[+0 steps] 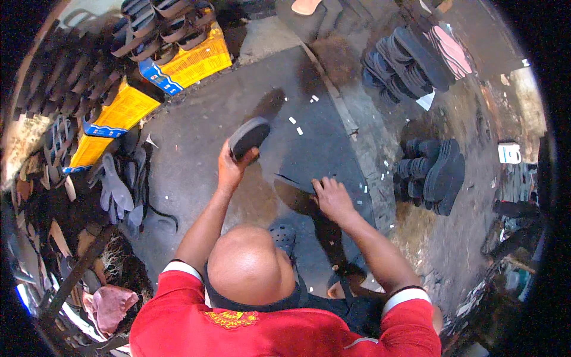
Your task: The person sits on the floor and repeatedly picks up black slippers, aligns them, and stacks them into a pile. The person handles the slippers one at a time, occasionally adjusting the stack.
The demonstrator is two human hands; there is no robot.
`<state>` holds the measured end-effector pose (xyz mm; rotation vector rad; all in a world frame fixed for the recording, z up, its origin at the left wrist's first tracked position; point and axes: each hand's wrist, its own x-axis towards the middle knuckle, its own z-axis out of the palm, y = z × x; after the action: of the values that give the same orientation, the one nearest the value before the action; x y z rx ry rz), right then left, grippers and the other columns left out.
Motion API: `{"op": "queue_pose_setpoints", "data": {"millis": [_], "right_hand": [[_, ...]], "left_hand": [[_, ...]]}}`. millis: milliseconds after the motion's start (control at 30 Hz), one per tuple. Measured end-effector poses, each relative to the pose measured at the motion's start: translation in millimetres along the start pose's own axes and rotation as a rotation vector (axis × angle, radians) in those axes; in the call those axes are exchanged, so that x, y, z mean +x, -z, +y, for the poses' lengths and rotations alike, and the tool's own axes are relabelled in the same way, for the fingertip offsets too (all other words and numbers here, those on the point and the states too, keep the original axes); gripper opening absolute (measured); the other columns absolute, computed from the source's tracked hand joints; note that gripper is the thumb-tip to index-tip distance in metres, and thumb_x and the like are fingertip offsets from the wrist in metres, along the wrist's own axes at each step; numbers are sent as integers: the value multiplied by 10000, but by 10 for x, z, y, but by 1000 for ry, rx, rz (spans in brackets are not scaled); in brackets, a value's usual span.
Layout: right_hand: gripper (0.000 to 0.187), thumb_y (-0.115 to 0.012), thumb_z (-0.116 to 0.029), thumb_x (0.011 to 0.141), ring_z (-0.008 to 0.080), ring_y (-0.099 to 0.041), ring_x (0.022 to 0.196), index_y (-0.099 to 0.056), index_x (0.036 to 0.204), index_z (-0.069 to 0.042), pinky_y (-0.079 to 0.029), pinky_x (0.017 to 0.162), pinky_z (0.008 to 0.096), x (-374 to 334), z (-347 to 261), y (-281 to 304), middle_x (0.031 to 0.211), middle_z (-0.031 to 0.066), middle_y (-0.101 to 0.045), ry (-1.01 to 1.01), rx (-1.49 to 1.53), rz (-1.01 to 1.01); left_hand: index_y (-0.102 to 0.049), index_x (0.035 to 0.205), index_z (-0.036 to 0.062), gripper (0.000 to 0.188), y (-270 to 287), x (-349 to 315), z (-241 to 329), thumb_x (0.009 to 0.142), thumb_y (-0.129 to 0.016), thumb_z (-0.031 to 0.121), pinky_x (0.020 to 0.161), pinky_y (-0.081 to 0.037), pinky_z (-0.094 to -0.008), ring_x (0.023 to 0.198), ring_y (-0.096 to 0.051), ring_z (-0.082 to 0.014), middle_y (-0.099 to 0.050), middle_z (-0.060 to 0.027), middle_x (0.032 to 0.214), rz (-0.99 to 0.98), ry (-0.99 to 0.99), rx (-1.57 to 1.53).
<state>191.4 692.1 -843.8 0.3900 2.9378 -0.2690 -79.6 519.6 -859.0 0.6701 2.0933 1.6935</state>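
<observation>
My left hand point(231, 168) is closed round a dark shoe sole point(248, 137), held up and tilted over the dark mat. The fingers wrap its lower end, and the thumb lies across its face. To the right and a little lower, my right hand point(334, 200) is closed with its fingertips at one end of a thin, dark, blade-like tool point(289, 179). That tool points left, towards the space below the sole, and stays apart from it. Its handle is hidden by the fingers, and its exact kind is hard to make out.
A dark mat point(190, 143) covers the floor, with small white pieces point(292, 120) scattered on it. Stacked dark soles point(437, 172) stand at right, more soles point(404, 62) beyond. Yellow boxes point(128, 106) and open sandals point(172, 27) fill the far left; grey soles point(116, 181) lie nearer.
</observation>
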Motion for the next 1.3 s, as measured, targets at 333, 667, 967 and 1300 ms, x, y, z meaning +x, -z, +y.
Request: {"op": "queue_pose_setpoints", "data": {"millis": [333, 667, 967, 1300], "right_hand": [[442, -613, -43, 815, 428, -615, 1043, -515, 1245, -24, -516, 895, 507, 299, -15, -240, 1129, 213, -601, -341, 540, 372], [437, -655, -317, 929, 450, -593, 1172, -534, 1141, 46, -484, 971, 550, 830, 730, 527, 1213, 283, -618, -367, 610, 103], [554, -823, -491, 797, 244, -664, 1029, -718, 1157, -83, -509, 914, 395, -1340, 3329, 3151, 1088, 117, -728, -537, 458, 197], [785, -861, -531, 719, 289, -668, 1131, -667, 1342, -94, -510, 971, 424, -1867, 4589, 1948, 1229, 135, -723, -634, 730, -66]], "left_hand": [[-617, 1183, 26, 332, 141, -190, 16, 904, -778, 101, 879, -547, -374, 1015, -698, -239, -711, -132, 1156, 21, -44, 248], [-590, 1203, 84, 490, 781, -206, -1441, 831, -787, 336, 731, -565, -473, 990, -698, -424, -701, -236, 1148, -61, 232, 573], [-582, 1085, 9, 433, 468, 317, -226, 734, -835, 34, 640, -548, -432, 696, -692, -299, -714, -165, 783, -320, -1, 767], [-606, 1266, -6, 527, -959, 552, 2843, 774, -793, 28, 902, -517, -343, 984, -657, -194, -712, -121, 1078, -531, -150, 479]]}}
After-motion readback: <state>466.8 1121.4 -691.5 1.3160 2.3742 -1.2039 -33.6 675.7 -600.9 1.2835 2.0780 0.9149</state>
